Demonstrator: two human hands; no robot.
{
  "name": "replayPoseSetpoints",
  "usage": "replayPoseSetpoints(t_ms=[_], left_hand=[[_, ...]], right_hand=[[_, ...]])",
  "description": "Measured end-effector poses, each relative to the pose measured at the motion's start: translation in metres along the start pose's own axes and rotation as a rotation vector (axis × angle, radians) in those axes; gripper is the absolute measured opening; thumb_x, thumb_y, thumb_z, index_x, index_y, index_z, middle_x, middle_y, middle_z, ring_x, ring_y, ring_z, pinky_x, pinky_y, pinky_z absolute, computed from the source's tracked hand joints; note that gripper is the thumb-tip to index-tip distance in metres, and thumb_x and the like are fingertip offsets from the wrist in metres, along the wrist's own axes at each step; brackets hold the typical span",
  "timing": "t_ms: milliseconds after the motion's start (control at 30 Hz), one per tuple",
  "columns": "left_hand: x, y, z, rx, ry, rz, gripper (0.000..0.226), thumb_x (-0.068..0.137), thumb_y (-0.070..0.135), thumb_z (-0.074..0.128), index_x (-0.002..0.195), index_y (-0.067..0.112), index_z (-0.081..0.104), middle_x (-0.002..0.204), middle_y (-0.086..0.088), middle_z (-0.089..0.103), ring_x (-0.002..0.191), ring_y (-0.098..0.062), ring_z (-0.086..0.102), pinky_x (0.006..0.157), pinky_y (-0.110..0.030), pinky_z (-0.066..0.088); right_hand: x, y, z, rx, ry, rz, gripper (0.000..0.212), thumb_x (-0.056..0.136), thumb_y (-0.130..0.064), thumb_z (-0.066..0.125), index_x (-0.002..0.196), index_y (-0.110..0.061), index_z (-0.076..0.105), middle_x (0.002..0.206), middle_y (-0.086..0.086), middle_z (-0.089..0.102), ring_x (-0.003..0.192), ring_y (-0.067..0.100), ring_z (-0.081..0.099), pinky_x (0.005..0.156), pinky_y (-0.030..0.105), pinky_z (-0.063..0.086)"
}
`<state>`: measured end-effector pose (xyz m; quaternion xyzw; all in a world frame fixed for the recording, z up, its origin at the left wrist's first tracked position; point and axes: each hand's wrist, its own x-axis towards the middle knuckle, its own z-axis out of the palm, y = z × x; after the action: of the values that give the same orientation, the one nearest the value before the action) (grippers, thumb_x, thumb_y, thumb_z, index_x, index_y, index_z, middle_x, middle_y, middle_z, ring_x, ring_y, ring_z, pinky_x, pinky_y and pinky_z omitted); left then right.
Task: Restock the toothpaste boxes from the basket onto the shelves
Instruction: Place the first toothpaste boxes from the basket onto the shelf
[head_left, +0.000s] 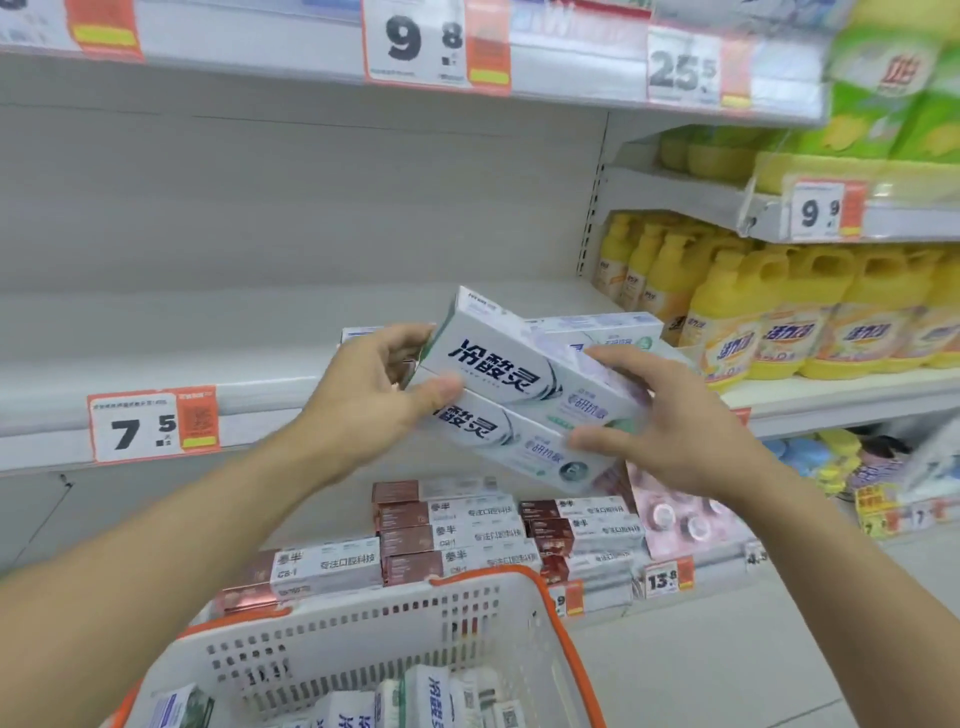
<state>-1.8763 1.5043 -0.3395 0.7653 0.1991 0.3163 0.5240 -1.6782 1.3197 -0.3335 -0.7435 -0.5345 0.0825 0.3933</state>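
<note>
Your left hand (371, 387) and right hand (670, 421) grasp toothpaste boxes (524, 384) by opposite ends, held over near edge of middle shelf (156, 343). Few boxes placed at far right. Basket (374, 629) below holds several more; restock looks early.

We see toothpaste boxes (524, 387) of smooth, faintly glossy white card, a basket (395, 639) of perforated white plastic with an orange rim, matt grey painted shelves (171, 332), paper price tags (153, 423), and shiny yellow plastic bottles (779, 317) beside them.
</note>
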Motion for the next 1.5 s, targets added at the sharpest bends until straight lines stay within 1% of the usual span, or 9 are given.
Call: replayPoseSetpoints(t_ms=[133,200,333,433,533,933,1167,1333,1500], left_hand=[[0.069,0.018,0.015,-0.067,0.200,0.152,0.033,0.088,0.004,0.072,0.119,0.011,0.062,0.107,0.004,0.072,0.091,-0.003,0.069,0.085,-0.022,0.056],[0.101,0.014,0.026,-0.169,0.297,0.133,0.035,0.089,0.003,0.071,0.122,0.006,0.060,0.103,0.006,0.070,0.086,0.000,0.068,0.082,-0.017,0.056],[0.149,-0.001,0.050,-0.310,0.362,0.038,0.038,0.090,0.003,0.070,0.125,0.001,0.057,0.102,0.002,0.068,0.087,-0.004,0.066,0.073,-0.011,0.054],[0.170,-0.011,0.059,-0.215,0.333,-0.005,0.030,0.090,0.008,0.072,0.118,0.007,0.060,0.097,0.003,0.069,0.083,-0.010,0.067,0.068,-0.012,0.054],[0.181,-0.023,0.063,0.151,0.237,-0.058,0.017,0.087,0.022,0.076,0.099,0.019,0.065,0.101,-0.002,0.074,0.090,-0.019,0.070,0.085,-0.031,0.057],[0.186,-0.021,0.057,0.566,-0.208,-0.197,0.029,0.083,0.039,0.077,0.100,0.015,0.075,0.094,-0.001,0.075,0.090,-0.020,0.070,0.082,-0.031,0.055],[0.174,-0.012,0.050,0.710,-0.233,-0.185,0.105,0.069,0.065,0.077,0.150,0.014,0.034,0.138,-0.004,0.056,0.122,-0.022,0.056,0.101,-0.031,0.045],[0.162,-0.011,0.047,0.707,-0.254,-0.162,0.117,0.061,0.063,0.083,0.153,0.015,0.029,0.144,-0.004,0.052,0.127,-0.022,0.054,0.102,-0.032,0.044],[0.161,-0.016,0.051,0.713,-0.208,-0.141,0.109,0.063,0.057,0.086,0.148,0.010,0.036,0.138,-0.004,0.058,0.122,-0.020,0.056,0.097,-0.031,0.046]], right_hand=[[0.074,0.007,-0.034,-0.257,0.335,-0.115,0.073,0.068,-0.035,0.090,0.132,-0.030,0.057,0.128,0.000,0.054,0.112,0.005,0.048,0.102,0.026,0.044],[0.107,0.009,-0.049,-0.233,0.422,-0.074,0.077,0.067,-0.037,0.091,0.135,-0.030,0.054,0.126,0.001,0.050,0.107,0.005,0.048,0.093,0.016,0.043],[0.153,0.032,-0.055,-0.014,0.389,0.004,0.081,0.070,-0.022,0.090,0.140,-0.027,0.050,0.111,-0.008,0.064,0.091,0.010,0.069,0.078,0.033,0.060],[0.172,0.058,-0.053,0.034,0.398,0.032,0.080,0.070,-0.014,0.090,0.140,-0.024,0.052,0.108,-0.010,0.068,0.088,0.011,0.072,0.066,0.031,0.062],[0.176,0.082,-0.053,0.058,0.420,0.059,0.082,0.064,-0.013,0.093,0.136,-0.027,0.056,0.105,-0.012,0.068,0.082,0.007,0.072,0.054,0.020,0.055],[0.156,0.124,-0.063,0.006,0.290,0.139,0.061,0.069,-0.026,0.091,0.122,-0.035,0.062,0.103,-0.003,0.071,0.085,0.019,0.073,0.071,0.037,0.062],[0.137,0.125,-0.064,0.041,0.438,0.136,0.048,0.073,-0.023,0.088,0.113,-0.026,0.063,0.100,-0.001,0.070,0.074,0.016,0.071,0.054,0.021,0.054],[0.148,0.118,-0.067,0.019,0.490,0.180,0.048,0.076,-0.025,0.087,0.116,-0.023,0.060,0.097,-0.004,0.065,0.074,0.007,0.065,0.046,0.011,0.045],[0.185,0.116,-0.059,-0.054,0.329,0.258,0.046,0.078,-0.024,0.086,0.115,-0.024,0.060,0.096,-0.003,0.066,0.071,0.011,0.066,0.049,0.021,0.047]])
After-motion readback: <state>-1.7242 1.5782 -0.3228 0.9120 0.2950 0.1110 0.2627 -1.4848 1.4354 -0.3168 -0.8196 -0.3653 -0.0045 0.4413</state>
